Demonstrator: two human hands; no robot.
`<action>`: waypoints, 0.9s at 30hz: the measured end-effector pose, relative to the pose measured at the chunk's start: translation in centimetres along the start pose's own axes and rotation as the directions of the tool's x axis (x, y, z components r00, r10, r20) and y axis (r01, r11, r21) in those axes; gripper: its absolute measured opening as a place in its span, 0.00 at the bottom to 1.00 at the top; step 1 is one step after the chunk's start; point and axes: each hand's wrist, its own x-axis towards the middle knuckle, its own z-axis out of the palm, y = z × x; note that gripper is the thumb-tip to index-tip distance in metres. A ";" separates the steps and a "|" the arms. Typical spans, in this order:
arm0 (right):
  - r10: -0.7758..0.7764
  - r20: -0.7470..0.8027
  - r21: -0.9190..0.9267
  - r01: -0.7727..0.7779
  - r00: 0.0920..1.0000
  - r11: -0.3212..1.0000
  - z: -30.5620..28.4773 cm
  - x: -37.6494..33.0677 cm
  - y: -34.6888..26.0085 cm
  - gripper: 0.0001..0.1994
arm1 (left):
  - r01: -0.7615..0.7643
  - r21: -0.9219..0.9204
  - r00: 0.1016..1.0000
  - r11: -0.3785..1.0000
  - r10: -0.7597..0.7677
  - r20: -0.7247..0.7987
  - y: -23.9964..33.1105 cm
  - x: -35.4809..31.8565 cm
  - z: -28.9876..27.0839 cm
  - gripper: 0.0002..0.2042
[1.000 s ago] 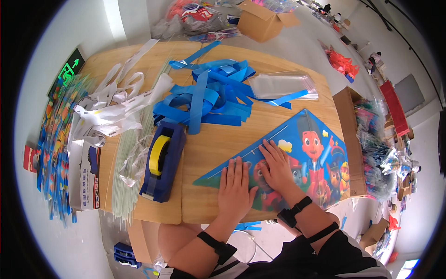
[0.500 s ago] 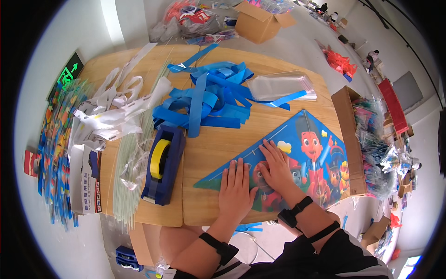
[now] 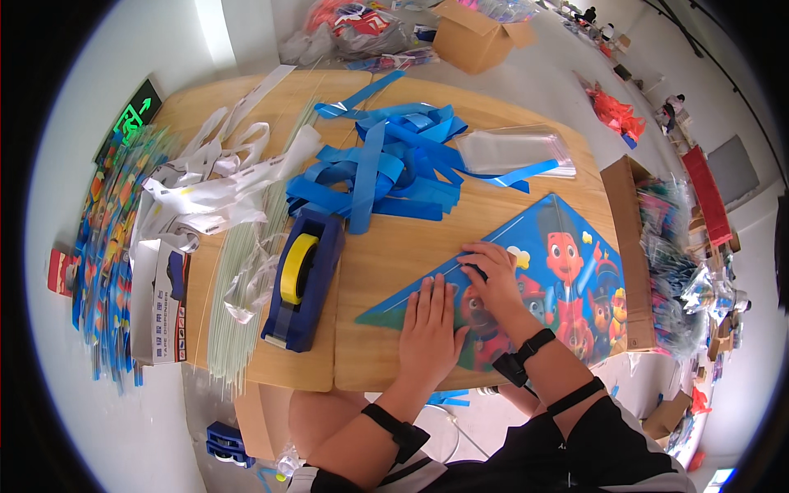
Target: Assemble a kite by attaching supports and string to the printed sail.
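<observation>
A blue kite sail (image 3: 534, 222), triangular and printed with cartoon figures, lies spread on the wooden table in front of me. My left hand (image 3: 431, 329) rests flat on its left part, fingers stretched out near the upper left edge. Higher up along that same edge, my right hand (image 3: 495, 283) has its fingers bent and drawn together. Something small and dark shows at those fingers; its kind cannot be made out. Left of the sail stands a dark blue tape dispenser (image 3: 325, 275) with a yellow-cored roll (image 3: 297, 269).
Beyond the sail lie tangled blue ribbons (image 3: 382, 168) and clear plastic sleeves (image 3: 518, 152). Thin pale rods (image 3: 234, 320) and white strips (image 3: 205, 197) cover the left side. A cardboard box of bagged goods (image 3: 629, 246) adjoins the table's right edge.
My right hand's fingers have gone from stretched flat to bent together at the sail's edge. The left hand stays flat on the sail. The whole view has shifted slightly.
</observation>
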 end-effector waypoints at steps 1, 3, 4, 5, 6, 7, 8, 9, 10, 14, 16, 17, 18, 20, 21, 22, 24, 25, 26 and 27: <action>-0.012 -0.015 -0.026 0.011 1.000 1.000 0.0 0.0 0.1 0.09 | 0.002 -0.001 1.000 1.000 -0.002 0.002 0.0 0.0 0.1 0.35; -0.024 -0.029 -0.049 0.022 0.999 0.999 0.1 0.0 0.1 0.08 | 0.005 0.002 1.000 1.000 -0.005 -0.003 0.0 0.0 0.2 0.35; -0.028 -0.039 -0.059 0.025 0.999 0.998 0.2 -0.1 0.0 0.08 | 0.008 0.002 1.000 1.000 -0.008 -0.001 0.0 0.0 0.2 0.35; -0.031 -0.051 -0.069 0.028 0.998 0.997 0.1 -0.1 0.1 0.08 | 0.004 0.003 1.000 1.000 -0.004 -0.003 0.1 0.0 0.2 0.36; -0.031 -0.051 -0.068 0.027 0.998 0.997 0.1 -0.1 0.1 0.08 | 0.001 0.003 1.000 1.000 -0.001 -0.005 0.1 0.0 0.2 0.36; -0.028 -0.056 -0.071 0.024 0.998 0.997 0.1 -0.2 0.2 0.08 | 0.002 0.004 1.000 1.000 -0.002 -0.004 0.1 0.0 0.2 0.36; -0.026 -0.060 -0.075 0.021 0.998 0.997 0.1 -0.2 0.2 0.07 | 0.002 0.004 1.000 1.000 -0.002 -0.003 0.1 0.0 0.3 0.37; -0.025 -0.058 -0.072 0.021 0.998 0.997 0.2 -0.3 0.3 0.07 | 0.004 0.005 1.000 1.000 -0.004 -0.002 0.1 -0.1 0.3 0.37; -0.031 -0.065 -0.070 0.026 0.997 0.997 0.3 -0.3 0.3 0.07 | 0.006 0.006 1.000 1.000 -0.006 0.000 0.1 -0.1 0.2 0.37; -0.044 -0.085 -0.072 0.038 0.995 0.997 0.1 -0.2 0.4 0.08 | 0.004 0.010 1.000 1.000 -0.004 0.004 0.1 -0.1 0.3 0.38; -0.048 -0.087 -0.088 0.040 0.995 0.995 0.2 -0.1 0.3 0.08 | 0.009 0.006 1.000 1.000 -0.009 0.002 0.0 -0.1 0.2 0.38; -0.051 -0.088 -0.104 0.042 0.995 0.994 0.2 -0.1 0.2 0.08 | 0.011 0.009 1.000 1.000 -0.011 0.005 -0.1 -0.2 0.1 0.38; -0.050 -0.088 -0.102 0.041 0.995 0.994 0.3 -0.1 0.3 0.08 | 0.013 0.012 1.000 1.000 -0.013 0.010 -0.2 -0.2 0.1 0.38; -0.046 -0.097 -0.086 0.038 0.994 0.996 0.6 -0.2 0.3 0.08 | 0.017 0.016 1.000 1.000 -0.017 0.011 -0.3 -0.4 0.0 0.38; -0.045 -0.097 -0.087 0.037 0.994 0.996 0.4 -0.2 0.3 0.08 | 0.018 0.015 1.000 1.000 -0.018 0.010 -0.2 -0.4 -0.1 0.39; -0.033 -0.098 -0.073 0.026 0.995 0.997 0.3 -0.2 0.4 0.08 | 0.018 0.015 1.000 1.000 -0.018 0.011 -0.2 -0.4 -0.2 0.39; -0.021 -0.099 -0.058 0.016 0.995 0.998 0.2 -0.2 0.4 0.08 | 0.016 0.012 1.000 1.000 -0.017 0.015 -0.1 -0.4 -0.3 0.39; -0.020 -0.096 -0.057 0.014 0.995 0.998 0.1 -0.1 0.5 0.09 | 0.016 0.012 1.000 1.000 -0.016 0.016 -0.1 -0.4 -0.3 0.39; -0.018 -0.093 -0.055 0.013 0.995 0.998 0.1 -0.1 0.5 0.09 | 0.020 0.005 1.000 1.000 -0.020 0.020 -0.2 -0.4 -0.4 0.39; -0.017 -0.093 -0.053 0.012 0.996 0.998 0.2 -0.2 0.5 0.09 | 0.026 -0.001 0.999 1.000 -0.026 0.026 -0.3 -0.5 -0.4 0.39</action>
